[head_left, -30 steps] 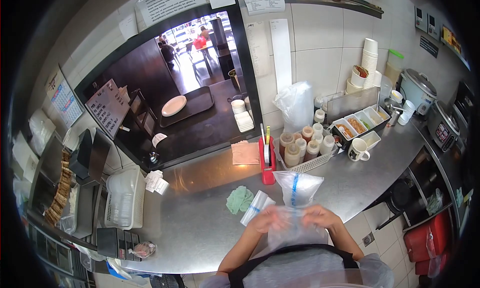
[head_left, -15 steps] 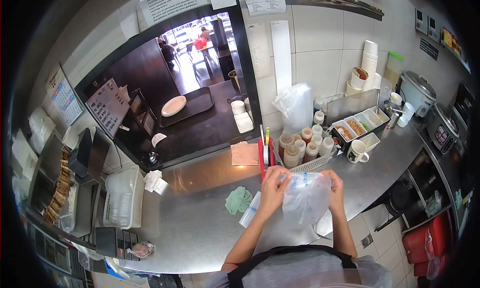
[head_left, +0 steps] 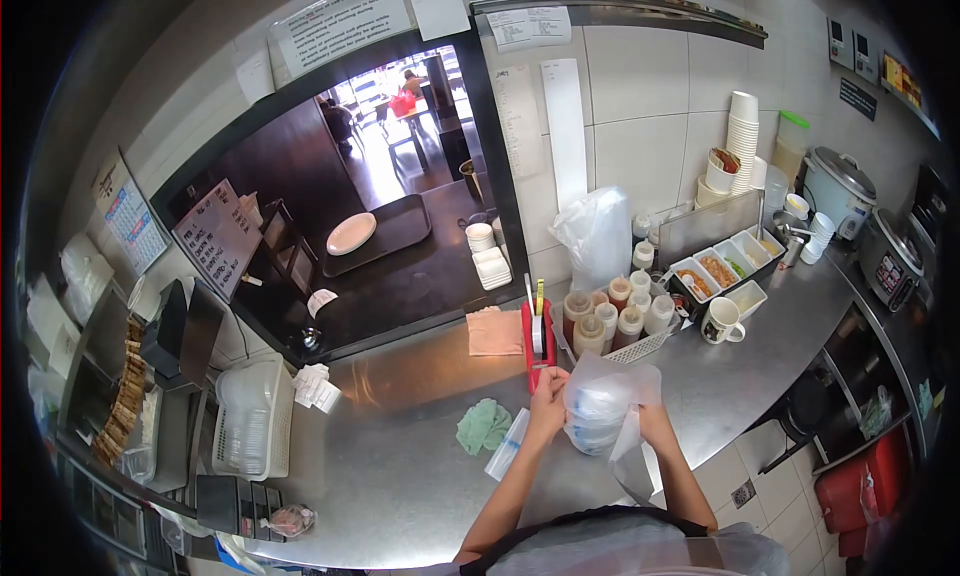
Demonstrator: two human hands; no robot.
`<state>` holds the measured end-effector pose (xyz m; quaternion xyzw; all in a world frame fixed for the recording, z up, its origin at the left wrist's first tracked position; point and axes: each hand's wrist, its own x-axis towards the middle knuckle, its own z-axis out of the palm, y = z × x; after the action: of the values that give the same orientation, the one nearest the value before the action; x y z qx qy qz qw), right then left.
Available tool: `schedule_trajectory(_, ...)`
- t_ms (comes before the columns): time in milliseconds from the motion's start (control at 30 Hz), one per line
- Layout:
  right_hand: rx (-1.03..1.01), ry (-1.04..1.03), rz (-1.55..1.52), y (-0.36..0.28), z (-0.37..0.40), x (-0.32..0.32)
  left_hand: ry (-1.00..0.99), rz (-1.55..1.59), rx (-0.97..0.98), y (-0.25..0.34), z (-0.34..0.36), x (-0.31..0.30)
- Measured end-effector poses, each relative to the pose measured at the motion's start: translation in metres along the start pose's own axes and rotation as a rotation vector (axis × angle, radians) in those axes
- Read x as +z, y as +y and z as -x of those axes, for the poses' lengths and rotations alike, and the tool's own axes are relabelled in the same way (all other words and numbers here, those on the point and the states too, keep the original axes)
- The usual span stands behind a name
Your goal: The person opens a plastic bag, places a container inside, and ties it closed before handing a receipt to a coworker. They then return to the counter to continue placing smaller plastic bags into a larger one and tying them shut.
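A translucent plastic bag with blue print [head_left: 598,406] is held up between both hands above the steel counter, its middle bulging. My left hand [head_left: 549,398] is closed on the bag's left edge, close to the red tape dispenser [head_left: 538,344]. On the right side, my right hand [head_left: 652,422] is closed on the bag, partly behind the plastic. Just beyond the bag stands a basket of sauce bottles [head_left: 640,347]. A flat white and blue packet [head_left: 509,446] and a crumpled green cloth [head_left: 484,426] lie left of my left forearm.
A mug [head_left: 721,321] and a topping tray [head_left: 715,266] stand at the right. Near the pass-through window lies an orange cloth [head_left: 494,332]. A basket of plastic containers [head_left: 279,416] is at the left. Beyond the window, a plate [head_left: 351,234] rests beside a black tray [head_left: 408,228].
Both hands have moved down and slightly apart from their raised position. The bag, flat and hanging before, now bulges, with a loose flap hanging at its right.
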<state>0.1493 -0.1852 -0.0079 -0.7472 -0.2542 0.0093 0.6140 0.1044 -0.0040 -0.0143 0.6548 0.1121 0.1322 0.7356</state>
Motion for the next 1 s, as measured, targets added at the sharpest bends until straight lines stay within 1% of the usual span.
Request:
schedule_trajectory(100, 0.076, -0.052, -0.069, -0.015, 0.0, 0.0, 0.0, 0.004, -0.031, 0.006, 0.008, -0.004)
schedule_trajectory(200, -0.05, 0.03, -0.128, 0.018, 0.012, 0.0, 0.011, -0.003, -0.014, 0.003, 0.017, 0.002)
schedule_trajectory(300, 0.137, -0.075, -0.277, 0.056, 0.006, -0.008, 0.01, -0.005, -0.041, -0.001, 0.022, 0.013)
schedule_trajectory(400, 0.151, -0.111, -0.191, 0.033, -0.001, -0.011, -0.044, 0.072, -0.09, -0.014, 0.019, 0.011)
schedule_trajectory(500, 0.127, -0.05, -0.2, 0.037, 0.003, -0.008, -0.031, 0.135, -0.217, -0.034, 0.018, 0.009)
schedule_trajectory(567, 0.11, -0.11, -0.26, 0.023, 0.002, -0.009, -0.019, 0.143, -0.221, -0.04, 0.023, 0.01)
schedule_trajectory(633, 0.085, -0.065, -0.287, 0.024, 0.002, -0.004, -0.006, 0.142, -0.21, -0.041, 0.026, 0.01)
schedule_trajectory(700, 0.058, 0.088, -0.277, 0.04, 0.012, 0.006, 0.004, 0.135, -0.192, -0.037, 0.031, 0.013)
schedule_trajectory(800, 0.032, 0.145, -0.274, 0.028, 0.014, 0.01, -0.036, 0.058, -0.223, -0.04, 0.035, 0.011)
schedule_trajectory(900, -0.044, 0.154, -0.026, 0.027, 0.008, 0.01, 0.108, -0.506, 0.263, -0.049, 0.033, 0.008)
schedule_trajectory(967, 0.061, 0.129, 0.008, 0.024, 0.007, 0.009, 0.181, -0.403, 0.284, -0.058, 0.036, 0.012)
schedule_trajectory(1000, 0.112, 0.117, 0.025, 0.021, 0.006, 0.007, 0.217, -0.35, 0.297, -0.051, 0.038, 0.015)
